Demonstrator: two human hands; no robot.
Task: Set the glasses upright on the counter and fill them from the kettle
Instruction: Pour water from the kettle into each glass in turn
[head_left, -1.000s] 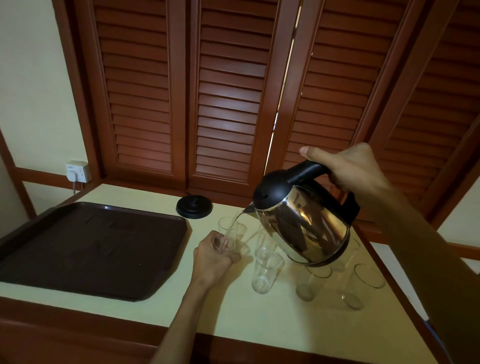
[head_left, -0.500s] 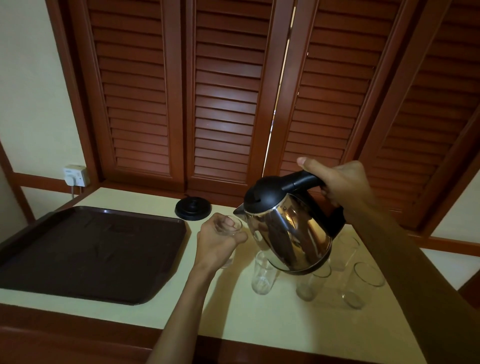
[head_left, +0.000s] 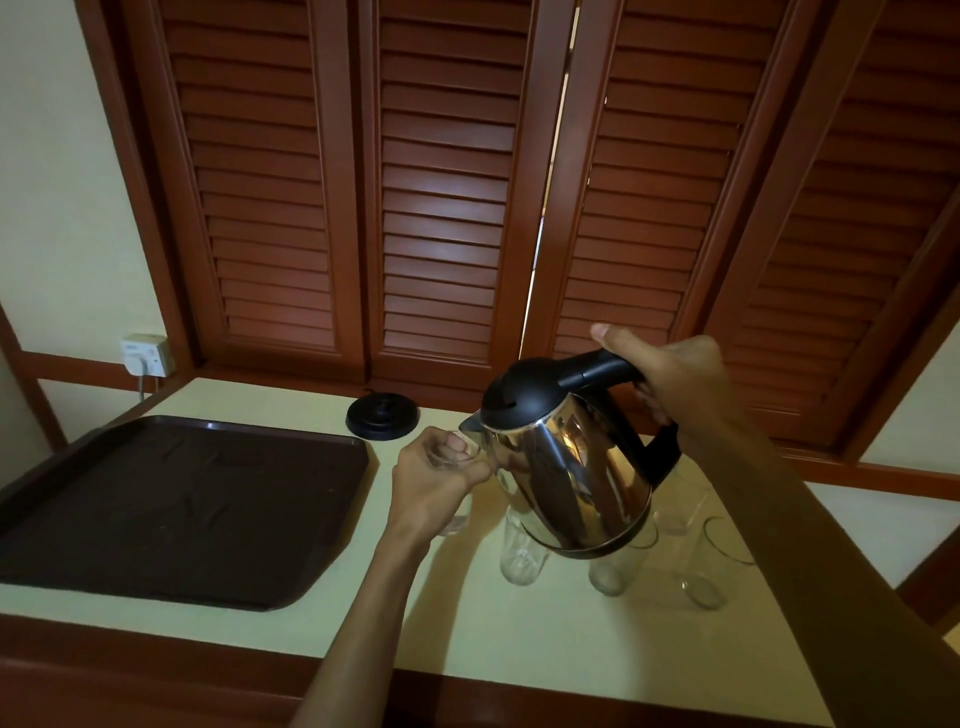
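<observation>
Kettle's (head_left: 566, 462) tipped back up, spout off the glass (head_left: 457, 467).
Left hand (head_left: 441, 478) wraps that glass, lifted beside the spout; right hand (head_left: 670, 374) grips the handle. Other glasses (head_left: 522, 545) wait upright, near-right of the tray (head_left: 171, 509). They're probably next.

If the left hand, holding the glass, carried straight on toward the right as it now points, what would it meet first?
Most likely the kettle: the left hand grips a glass right beside the kettle's spout and steel body. Depth is unclear, so a small gap may remain.
</observation>
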